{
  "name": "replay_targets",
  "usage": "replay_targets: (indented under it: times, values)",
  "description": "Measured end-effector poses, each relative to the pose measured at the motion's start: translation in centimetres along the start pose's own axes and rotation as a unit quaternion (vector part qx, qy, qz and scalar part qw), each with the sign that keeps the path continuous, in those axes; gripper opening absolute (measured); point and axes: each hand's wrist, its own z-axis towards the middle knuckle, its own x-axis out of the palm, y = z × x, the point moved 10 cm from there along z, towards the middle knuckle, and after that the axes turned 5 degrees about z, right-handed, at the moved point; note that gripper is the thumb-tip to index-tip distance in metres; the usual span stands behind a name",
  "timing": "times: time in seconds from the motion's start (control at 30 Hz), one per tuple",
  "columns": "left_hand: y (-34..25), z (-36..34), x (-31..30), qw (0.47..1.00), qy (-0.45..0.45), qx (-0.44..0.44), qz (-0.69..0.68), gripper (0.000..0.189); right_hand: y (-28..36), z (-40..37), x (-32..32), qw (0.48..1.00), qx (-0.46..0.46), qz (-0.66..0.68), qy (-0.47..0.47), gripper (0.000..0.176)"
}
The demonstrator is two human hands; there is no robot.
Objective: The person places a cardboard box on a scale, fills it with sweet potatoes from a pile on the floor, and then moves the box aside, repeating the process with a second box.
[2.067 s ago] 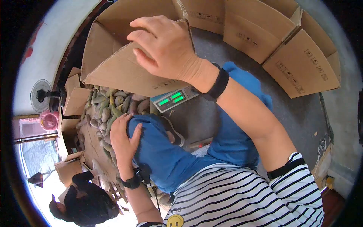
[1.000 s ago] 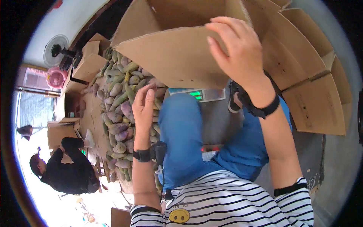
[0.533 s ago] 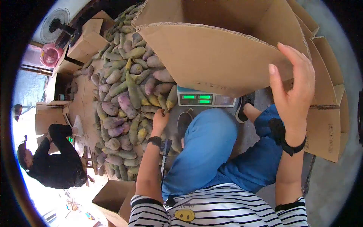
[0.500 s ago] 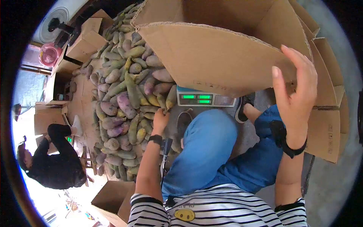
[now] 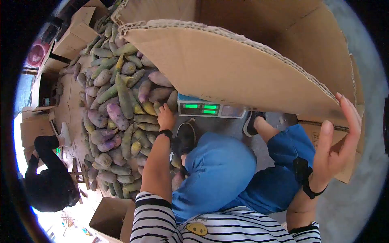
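Observation:
My left hand [image 5: 165, 118] is at the right side of a pile of long root vegetables [image 5: 123, 95], green and purple. Its fingers are bent and drawn together on the end of one greenish root vegetable [image 5: 172, 100]; the grip is partly hidden. My right hand [image 5: 338, 148] is open, thumb apart from the fingers, with its fingertips at the near right corner of a large open cardboard box [image 5: 243, 77]. Under the box's near side shows a digital scale [image 5: 210, 110] with lit green displays. The box's bottom is out of sight.
Another open carton [image 5: 109, 218] stands at the lower left. Further cartons [image 5: 75, 34] line the upper left near a pink basin [image 5: 37, 54]. A person in dark clothes [image 5: 50, 178] sits at the left. My shoe [image 5: 186, 135] is beside the pile.
The view has shifted, and the box appears larger and nearer. My left hand has moved slightly up and left along the pile. My right hand has come to the box's near right corner.

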Motion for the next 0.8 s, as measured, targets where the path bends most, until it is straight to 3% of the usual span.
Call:
replay_targets:
  times: [0.07, 0.17, 0.3, 0.37, 0.4, 0.47, 0.53, 0.57, 0.63, 0.67, 0.77, 0.8]
  values:
    - [1.2, 1.0, 1.5, 0.996, 0.056, -0.064, 0.027, 0.053, -0.2, -0.1, 0.0, 1.000, 0.006, 0.004, -0.001, 0.037]
    - [2.1, 1.1, 3.2, 0.993, 0.079, -0.079, 0.024, 0.055, -0.2, -0.1, 0.0, 1.000, 0.000, -0.007, 0.012, 0.038]
    - [2.4, 0.3, 2.0, 0.997, 0.045, -0.052, 0.017, 0.053, -0.3, -0.1, -0.1, 1.000, 0.015, 0.001, 0.006, 0.037]
    - [4.1, -0.7, 3.8, 0.979, 0.162, -0.066, -0.099, 0.049, -0.3, -0.1, -0.3, 0.999, 0.010, 0.030, -0.004, 0.038]
    - [4.6, -1.7, 2.6, 0.981, 0.157, -0.065, -0.096, 0.049, -0.5, 0.0, -0.6, 0.999, 0.012, 0.032, -0.010, 0.038]
    - [5.2, -5.9, 1.9, 0.901, 0.243, -0.131, -0.336, 0.047, 0.0, 0.0, -0.5, 0.999, -0.025, 0.005, 0.020, 0.040]
    - [6.6, -10.1, 3.0, 0.793, 0.277, -0.243, -0.486, 0.041, 0.0, 0.0, -0.7, 0.999, -0.035, 0.017, 0.008, 0.041]
    - [7.1, -11.6, 2.6, 0.795, 0.275, -0.239, -0.484, 0.041, 0.2, -0.1, -0.8, 0.999, -0.047, 0.028, 0.002, 0.043]
    - [6.0, -14.4, 0.6, 0.711, 0.290, -0.236, -0.595, 0.034, 0.1, -0.3, -1.0, 0.998, -0.052, 0.024, -0.004, 0.043]
    - [5.9, -15.1, -0.7, 0.714, 0.289, -0.231, -0.594, 0.034, 0.2, -0.3, -1.0, 0.998, -0.059, 0.022, -0.004, 0.043]
    - [5.9, -14.7, -9.6, 0.807, 0.137, -0.133, -0.559, 0.029, 0.3, -0.3, -1.4, 0.996, -0.083, 0.027, -0.019, 0.044]
    - [4.7, -14.7, -15.1, 0.855, 0.054, -0.069, -0.512, 0.026, 0.3, -0.4, -1.4, 0.995, -0.093, 0.033, -0.022, 0.044]
